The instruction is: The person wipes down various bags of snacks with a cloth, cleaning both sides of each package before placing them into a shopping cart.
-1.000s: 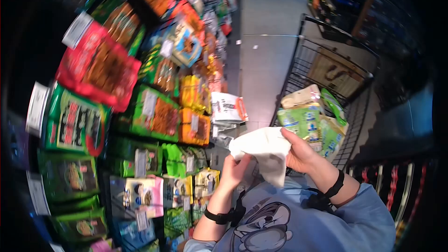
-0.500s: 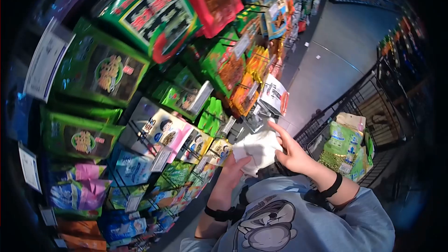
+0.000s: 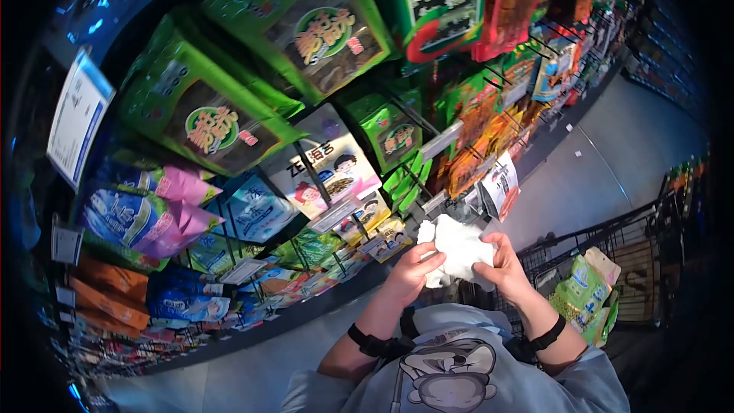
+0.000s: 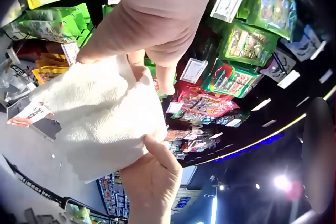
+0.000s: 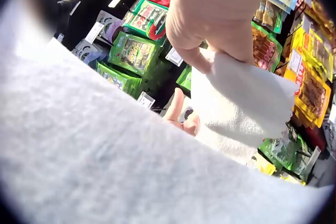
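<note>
A white, textured paper towel [image 3: 459, 251], creased and partly folded, is stretched between both hands in front of the chest. My left hand [image 3: 409, 274] pinches its left side between thumb and fingers. On the other side my right hand [image 3: 506, 269] grips the towel's edge. The embossed surface of the paper towel [image 4: 105, 113] shows up close in the left wrist view, the left hand [image 4: 152, 24] above it and the right hand [image 4: 152, 179] below. In the right wrist view the right hand [image 5: 218, 19] holds the top edge.
A rack of hanging snack packets runs along the left, with green bags [image 3: 321, 30], pink-and-blue packets [image 3: 149, 210] and price tags [image 3: 80, 118]. To the right stands a wire shopping cart [image 3: 634, 260] with green bags [image 3: 585, 291] in it. Grey aisle floor [image 3: 581, 160] lies beyond.
The view has swung left along the rack, so the cart now sits farther right. The paper towel has gone from draped to more bunched, and the right forefinger, extended before, has curled in.
</note>
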Demonstrator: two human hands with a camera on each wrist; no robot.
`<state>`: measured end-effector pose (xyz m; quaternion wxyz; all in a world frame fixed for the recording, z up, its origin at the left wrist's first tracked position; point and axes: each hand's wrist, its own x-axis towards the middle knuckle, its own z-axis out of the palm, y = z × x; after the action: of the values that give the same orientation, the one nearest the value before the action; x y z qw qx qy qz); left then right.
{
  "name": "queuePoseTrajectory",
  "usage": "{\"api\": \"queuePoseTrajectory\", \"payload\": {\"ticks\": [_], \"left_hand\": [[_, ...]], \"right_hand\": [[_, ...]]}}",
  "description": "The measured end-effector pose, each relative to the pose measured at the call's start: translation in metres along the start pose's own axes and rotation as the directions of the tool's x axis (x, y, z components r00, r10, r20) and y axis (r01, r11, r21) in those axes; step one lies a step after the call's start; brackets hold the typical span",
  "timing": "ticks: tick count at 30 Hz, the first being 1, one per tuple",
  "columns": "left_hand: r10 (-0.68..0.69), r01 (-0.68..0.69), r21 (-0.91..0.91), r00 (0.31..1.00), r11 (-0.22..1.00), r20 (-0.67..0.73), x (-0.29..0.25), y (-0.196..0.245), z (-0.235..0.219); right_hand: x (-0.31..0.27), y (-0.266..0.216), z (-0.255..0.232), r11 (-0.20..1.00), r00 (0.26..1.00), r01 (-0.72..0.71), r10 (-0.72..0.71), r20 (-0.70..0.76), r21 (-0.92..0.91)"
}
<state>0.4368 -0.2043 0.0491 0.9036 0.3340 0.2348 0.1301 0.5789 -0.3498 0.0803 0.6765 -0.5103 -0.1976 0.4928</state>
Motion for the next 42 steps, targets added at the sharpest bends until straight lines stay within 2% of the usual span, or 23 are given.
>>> {"api": "queuePoseTrajectory", "payload": {"ticks": [1, 2, 4, 5, 7, 8, 9, 11, 13, 17, 18, 19, 21, 25, 29, 31, 33, 35, 37, 38, 39, 41, 42], "left_hand": [[0.059, -0.059, 0.053, 0.998, 0.997, 0.008, 0.001, -0.002, -0.007], [0.071, -0.071, 0.050, 0.998, 0.996, 0.001, 0.001, 0.000, -0.009], [0.094, -0.075, 0.272, 0.994, 0.959, -0.055, 0.003, 0.005, -0.012], [0.101, -0.082, 0.271, 0.993, 0.959, -0.056, 0.002, 0.007, -0.013], [0.171, -0.129, 0.430, 0.984, 0.894, -0.060, 0.003, 0.009, -0.012], [0.172, -0.132, 0.428, 0.983, 0.894, -0.057, 0.003, 0.010, -0.011], [0.200, -0.165, 0.446, 0.979, 0.880, -0.034, 0.002, 0.010, -0.009], [0.224, -0.199, 0.460, 0.974, 0.865, 0.000, 0.000, 0.013, -0.006], [0.304, -0.257, 0.656, 0.952, 0.710, 0.044, -0.004, 0.019, -0.004], [0.245, -0.212, 0.687, 0.968, 0.695, 0.050, -0.014, 0.034, 0.003], [0.196, -0.171, 0.610, 0.980, 0.774, 0.027, -0.013, 0.031, -0.001], [0.193, -0.174, 0.610, 0.981, 0.773, 0.035, -0.012, 0.029, -0.003], [0.149, -0.155, 0.435, 0.988, 0.887, 0.046, -0.011, 0.029, -0.005], [0.135, -0.158, 0.453, 0.987, 0.877, 0.084, -0.011, 0.034, -0.005], [0.155, -0.154, 0.419, 0.987, 0.895, 0.031, -0.005, 0.024, -0.011], [0.167, -0.158, 0.406, 0.986, 0.900, 0.014, -0.005, 0.023, -0.003], [0.218, -0.218, 0.449, 0.974, 0.866, 0.052, -0.011, 0.027, 0.016], [0.218, -0.223, 0.375, 0.974, 0.900, 0.054, -0.009, 0.026, 0.008], [0.279, -0.255, 0.599, 0.959, 0.759, 0.055, -0.013, 0.031, -0.004], [0.361, -0.362, 0.415, 0.929, 0.835, 0.083, -0.013, 0.032, 0.001], [0.359, -0.359, 0.416, 0.930, 0.836, 0.082, -0.013, 0.033, 0.003], [0.461, -0.456, 0.477, 0.880, 0.752, 0.114, -0.014, 0.035, 0.008], [0.460, -0.455, 0.478, 0.881, 0.752, 0.114, -0.015, 0.038, 0.012]], "right_hand": [[0.002, 0.002, -0.001, 1.000, 1.000, -0.004, 0.004, 0.015, -0.006], [0.005, 0.004, -0.005, 0.980, 0.989, -0.129, 0.138, -0.047, 0.149], [0.011, 0.015, -0.018, 0.875, 0.935, -0.306, 0.351, -0.057, 0.374], [0.013, 0.009, -0.016, 0.877, 0.935, -0.307, 0.350, -0.052, 0.368], [0.016, -0.008, -0.013, 0.720, 0.787, -0.617, 0.580, 0.211, 0.319], [0.019, -0.002, -0.018, 0.675, 0.726, -0.687, 0.626, 0.283, 0.268], [0.019, 0.001, -0.020, 0.678, 0.728, -0.685, 0.626, 0.279, 0.268], [0.019, 0.003, -0.014, 0.806, 0.823, -0.567, 0.546, 0.156, 0.169], [0.021, 0.000, -0.015, 0.853, 0.864, -0.502, 0.485, 0.136, 0.144], [0.024, -0.007, -0.016, 0.942, 0.944, -0.328, 0.324, 0.066, 0.068], [0.024, -0.007, -0.018, 0.954, 0.953, -0.299, 0.297, 0.064, 0.022], [0.025, -0.008, -0.019, 0.963, 0.961, -0.269, 0.270, 0.063, -0.024], [0.024, -0.013, -0.016, 0.968, 0.968, -0.248, 0.249, 0.038, -0.029], [0.022, -0.011, -0.020, 0.974, 0.981, -0.189, 0.193, 0.015, -0.125], [0.021, -0.006, -0.021, 0.973, 0.983, -0.166, 0.176, 0.050, -0.159], [0.018, -0.015, -0.008, 0.992, 0.987, -0.127, 0.127, 0.099, -0.001], [0.019, -0.015, -0.005, 0.997, 0.994, -0.074, 0.074, 0.082, -0.001], [0.018, -0.020, -0.005, 1.000, 0.998, -0.024, 0.024, 0.063, -0.002], [0.015, -0.032, -0.010, 0.996, 0.995, 0.029, -0.020, 0.097, -0.088], [0.013, -0.033, -0.020, 0.984, 0.990, 0.050, -0.026, 0.141, -0.170], [0.011, -0.032, -0.022, 0.985, 0.990, 0.049, -0.025, 0.139, -0.168], [0.008, -0.038, -0.020, 0.952, 0.961, 0.179, -0.115, 0.253, -0.248], [0.013, -0.039, -0.024, 0.882, 0.917, 0.321, -0.199, 0.345, -0.346]]}}
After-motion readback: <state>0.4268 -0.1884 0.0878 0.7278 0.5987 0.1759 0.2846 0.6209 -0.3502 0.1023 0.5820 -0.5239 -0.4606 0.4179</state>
